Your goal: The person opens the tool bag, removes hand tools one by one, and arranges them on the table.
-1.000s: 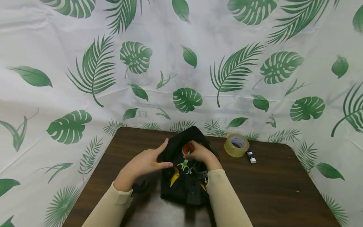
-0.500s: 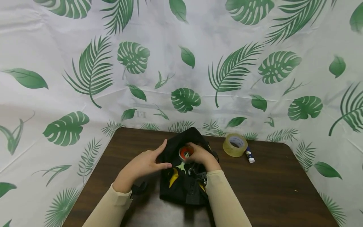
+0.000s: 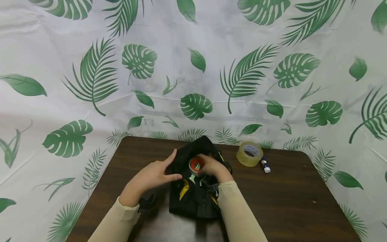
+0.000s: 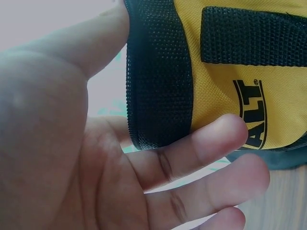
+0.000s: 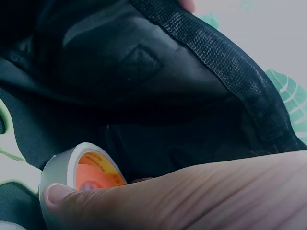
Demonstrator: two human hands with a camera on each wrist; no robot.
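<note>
- The right hand (image 3: pixel 213 166) grasps a small tape roll (image 3: pixel 196 164) with an orange inside, its thumb lying against the pale outer wall; the other fingers are mostly hidden behind it
- That roll is within the open mouth of a black bag (image 3: pixel 181 209), tilted, its hollow turned partly upward
- Light green scissors (image 3: pixel 192 178) lie just beside the roll in the bag, with only part of them showing
- The left hand (image 3: pixel 150 178) grasps nothing firmly: its fingers are spread and fairly straight, touching the bag at its rim
- In the left wrist view the bag's outer side shows a yellow panel (image 4: pixel 216 91) with the black letters "ALT", a mesh band (image 4: pixel 160 72) along the edge and a webbing strap (image 4: pixel 254 36)
- The bag stands on a dark brown worktop (image 3: pixel 281 195)
- To the right of the bag, apart from it, sits a large clear tape roll (image 3: pixel 248 162), with a blue tube (image 3: pixel 265 164) with a white cap just beside it
- Behind hangs a white cloth (image 3: pixel 181 79) printed with green leaves
</note>
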